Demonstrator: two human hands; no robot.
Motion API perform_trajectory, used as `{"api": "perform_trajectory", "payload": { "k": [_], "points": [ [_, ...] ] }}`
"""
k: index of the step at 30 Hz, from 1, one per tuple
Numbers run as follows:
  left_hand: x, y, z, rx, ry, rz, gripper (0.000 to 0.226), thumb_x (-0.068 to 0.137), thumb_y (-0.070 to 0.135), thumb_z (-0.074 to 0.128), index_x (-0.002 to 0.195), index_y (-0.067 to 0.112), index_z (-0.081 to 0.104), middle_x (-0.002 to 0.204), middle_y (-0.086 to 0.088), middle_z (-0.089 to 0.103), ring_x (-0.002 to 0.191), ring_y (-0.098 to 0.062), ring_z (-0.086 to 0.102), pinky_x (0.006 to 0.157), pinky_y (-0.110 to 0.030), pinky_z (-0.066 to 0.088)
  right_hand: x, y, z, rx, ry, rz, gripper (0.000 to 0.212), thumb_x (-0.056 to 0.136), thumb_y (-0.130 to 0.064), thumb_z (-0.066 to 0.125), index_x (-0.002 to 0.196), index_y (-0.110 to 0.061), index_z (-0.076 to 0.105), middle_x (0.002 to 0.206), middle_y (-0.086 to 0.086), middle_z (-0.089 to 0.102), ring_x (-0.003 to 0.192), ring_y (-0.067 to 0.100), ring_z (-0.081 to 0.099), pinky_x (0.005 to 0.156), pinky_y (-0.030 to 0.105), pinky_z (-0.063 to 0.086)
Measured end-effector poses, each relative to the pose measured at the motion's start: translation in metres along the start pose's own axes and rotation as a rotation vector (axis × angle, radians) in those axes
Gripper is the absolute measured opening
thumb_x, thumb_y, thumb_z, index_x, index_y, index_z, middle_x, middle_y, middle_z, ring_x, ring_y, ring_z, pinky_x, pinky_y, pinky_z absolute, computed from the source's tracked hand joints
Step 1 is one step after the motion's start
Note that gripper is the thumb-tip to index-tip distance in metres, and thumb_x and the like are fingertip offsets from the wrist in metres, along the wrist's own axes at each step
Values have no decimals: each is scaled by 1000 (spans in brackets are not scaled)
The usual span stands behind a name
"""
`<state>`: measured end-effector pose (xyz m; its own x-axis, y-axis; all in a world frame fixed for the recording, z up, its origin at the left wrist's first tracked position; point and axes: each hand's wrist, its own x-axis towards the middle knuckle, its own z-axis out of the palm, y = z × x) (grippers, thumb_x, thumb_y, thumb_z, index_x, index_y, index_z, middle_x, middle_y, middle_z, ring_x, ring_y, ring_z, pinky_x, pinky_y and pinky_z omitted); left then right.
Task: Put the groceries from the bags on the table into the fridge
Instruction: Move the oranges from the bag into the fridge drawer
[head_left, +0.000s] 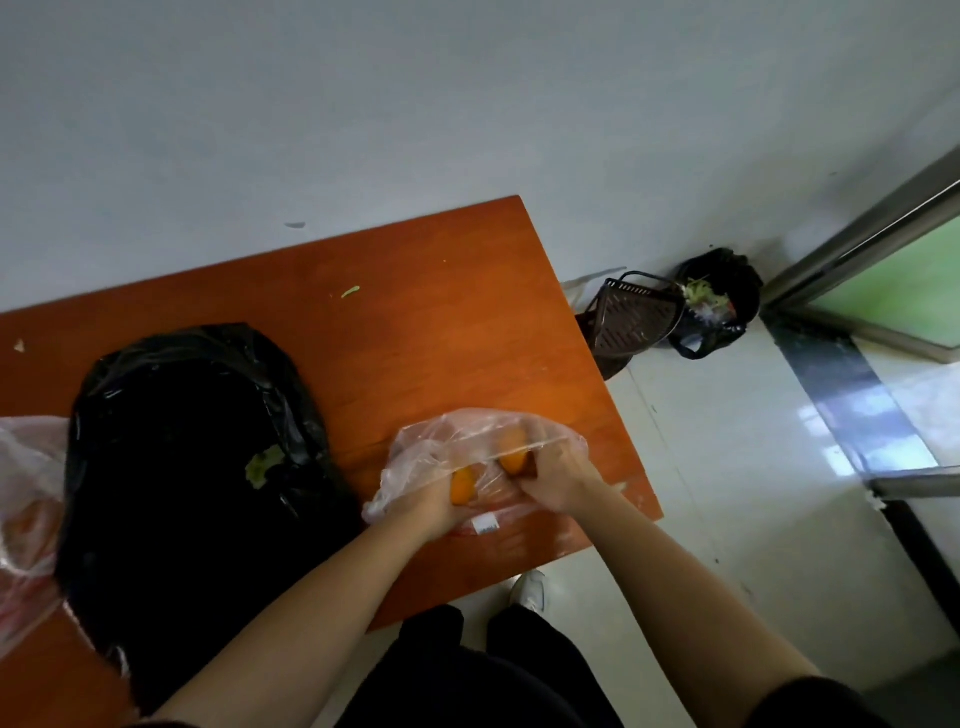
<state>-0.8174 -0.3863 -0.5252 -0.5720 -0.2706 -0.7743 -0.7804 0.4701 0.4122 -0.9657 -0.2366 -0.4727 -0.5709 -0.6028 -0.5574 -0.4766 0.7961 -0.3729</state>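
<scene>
Two orange fruits, in one clear bag, at 4 o'clock on the table, near its front edge.

1. Left fruit: round, smooth-skinned. The left hand is curled round it at the bag's mouth.
2. Right fruit: same kind, just beside the first, at its 1 o'clock. The right hand is closed about it with the bag's rim stretched across. The fingertips are hidden by film, so the exact hold is unclear.
3. Clear bag: thin, crumpled film, open toward the person, with a white label at its 6 o'clock.
4. Black bag: large, at 8 o'clock on the table; contents not visible.
5. Second clear bag: at 9 o'clock, cut off by the frame edge.
6. Floor, 2 o'clock of the table: brown basket and lined bin.

Fridge: not in view.

Handling, by judgement: each fruit is light, firm and easy to bruise. It is best cupped round its middle with a full palm rather than pinched. The film is slippery, limp and clingy, so it offers no support. The fruit should be lifted clear of the rim before carrying.
</scene>
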Motion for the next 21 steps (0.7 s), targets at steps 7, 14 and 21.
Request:
{"api": "perform_trajectory", "payload": {
  "k": [7,14,21],
  "points": [
    [-47,33,-35,172,62,141,6,89,28,58,84,26,55,90,-4,66,91,-24,63,91,-39,52,2,-15,-7,-212,-99,-129,53,88,-19,66,139,-18,52,133,7,62,123,27,57,104,38,47],
    [-96,58,-81,33,322,162,15,68,26,66,72,17,54,66,2,52,60,-11,48,56,-24,41,-7,-43,-40,-219,-107,-258,82,84,-19,69,153,-5,26,150,15,40,139,33,40,113,40,39],
    [-130,68,-125,117,432,153,76,49,44,77,121,32,57,104,8,64,92,-14,61,77,-33,53,-26,-70,-80,-119,27,-409,84,84,-31,75,151,-6,31,148,17,42,136,36,42,108,39,41]
  ]
}}
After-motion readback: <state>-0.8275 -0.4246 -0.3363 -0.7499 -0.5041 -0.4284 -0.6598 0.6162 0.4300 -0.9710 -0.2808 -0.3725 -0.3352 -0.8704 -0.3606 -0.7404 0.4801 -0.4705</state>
